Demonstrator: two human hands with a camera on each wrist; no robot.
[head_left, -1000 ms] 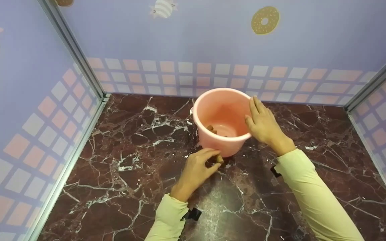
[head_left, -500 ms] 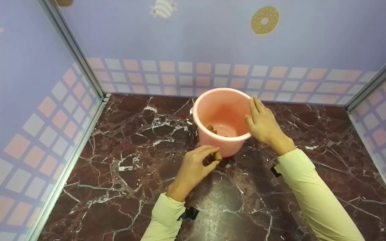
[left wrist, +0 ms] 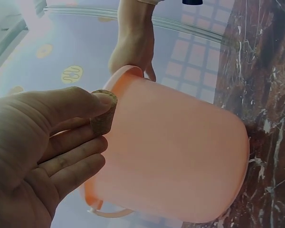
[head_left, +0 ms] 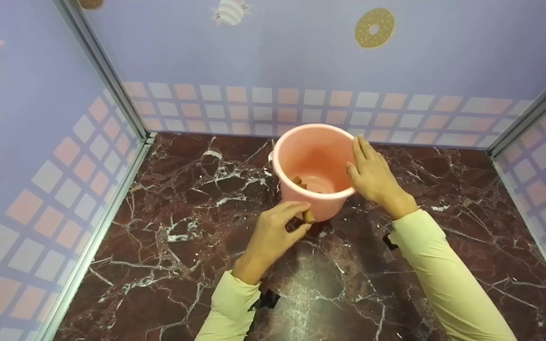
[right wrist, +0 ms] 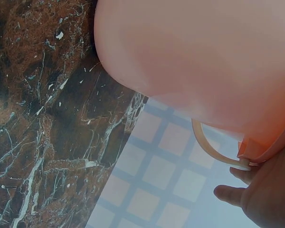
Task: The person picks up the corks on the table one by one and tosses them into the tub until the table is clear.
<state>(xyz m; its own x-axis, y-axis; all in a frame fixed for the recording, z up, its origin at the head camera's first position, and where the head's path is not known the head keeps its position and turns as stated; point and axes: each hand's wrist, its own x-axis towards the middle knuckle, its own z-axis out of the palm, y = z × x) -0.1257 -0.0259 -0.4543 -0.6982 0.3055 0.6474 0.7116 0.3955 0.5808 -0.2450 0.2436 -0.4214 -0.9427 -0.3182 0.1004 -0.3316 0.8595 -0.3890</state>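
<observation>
My left hand (head_left: 270,234) pinches a small tapered cork stopper (left wrist: 102,114) between thumb and index finger, its other fingers loosely bent. In the head view, the hand is just in front of the pink bucket (head_left: 315,208), and the cork lies before the bucket's near wall, below the rim. The bucket stands upright. Several similar brown pieces (head_left: 297,181) lie on its floor at the left, partly hidden by the near wall. My right hand (head_left: 376,177) rests against the right side of the rim with nearly straight fingers, the thumb reaching over the edge.
A dark red marbled tabletop (head_left: 197,265) lies under the bucket. Lilac panels with a checked band (head_left: 235,111) close the back and both sides. The bucket's pale handle (right wrist: 209,147) hangs at its side.
My left hand has risen slightly towards the rim with the cork stopper, and its wrist has shifted a little left. My right hand and the bucket have stayed in place.
</observation>
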